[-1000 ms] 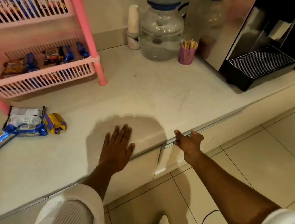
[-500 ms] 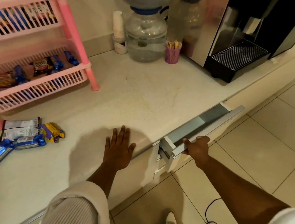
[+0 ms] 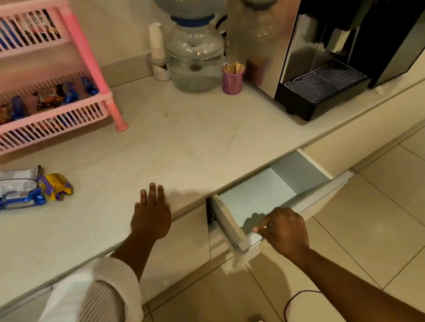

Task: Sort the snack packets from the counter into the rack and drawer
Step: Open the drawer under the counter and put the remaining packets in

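Observation:
A small heap of snack packets (image 3: pixel 17 192), blue, silver and yellow, lies on the pale counter (image 3: pixel 189 142) at the left. Behind it stands a pink slatted rack (image 3: pixel 37 125) with several packets on its lower shelf and more on the upper one. Under the counter edge a white drawer (image 3: pixel 260 197) stands pulled out, and nothing shows inside it. My right hand (image 3: pixel 284 230) grips the drawer's front edge with curled fingers. My left hand (image 3: pixel 151 216) rests flat on the counter near its front edge, fingers straight.
A water dispenser jar (image 3: pixel 195 56), a stack of paper cups (image 3: pixel 157 51) and a purple cup of stirrers (image 3: pixel 232 80) stand at the back. A black coffee machine (image 3: pixel 328 62) fills the right. A black cable (image 3: pixel 293 313) lies on the tiled floor by my shoes.
My right hand has pulled the drawer from shut to well out, showing its white inside. My left hand has stayed flat on the counter.

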